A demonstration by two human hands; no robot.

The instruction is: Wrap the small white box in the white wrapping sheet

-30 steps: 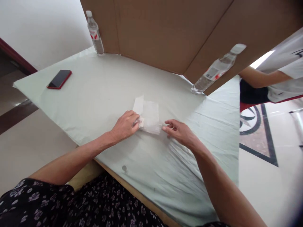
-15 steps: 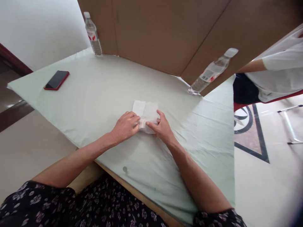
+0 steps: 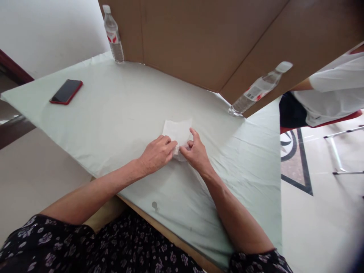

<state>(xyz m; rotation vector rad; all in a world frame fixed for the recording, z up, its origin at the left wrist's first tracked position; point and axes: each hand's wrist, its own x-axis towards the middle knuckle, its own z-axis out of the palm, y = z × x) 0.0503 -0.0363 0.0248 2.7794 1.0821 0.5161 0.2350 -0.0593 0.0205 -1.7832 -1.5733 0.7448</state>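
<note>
A small white tissue lies folded on the pale green tablecloth near the middle of the table. My left hand has its fingers curled and pinches the near left edge of the tissue. My right hand is closed on the near right edge, thumb and forefinger pressed on the paper. The two hands almost touch each other over the tissue's near side, which they partly hide.
A red phone lies at the far left. One water bottle stands at the back, another bottle leans by the brown cardboard screen. A person in a white shirt sits beyond the right edge.
My right hand moved left from the cloth onto the tissue and closed on its edge. The tissue went from spread with a raised flap to a smaller folded shape.
</note>
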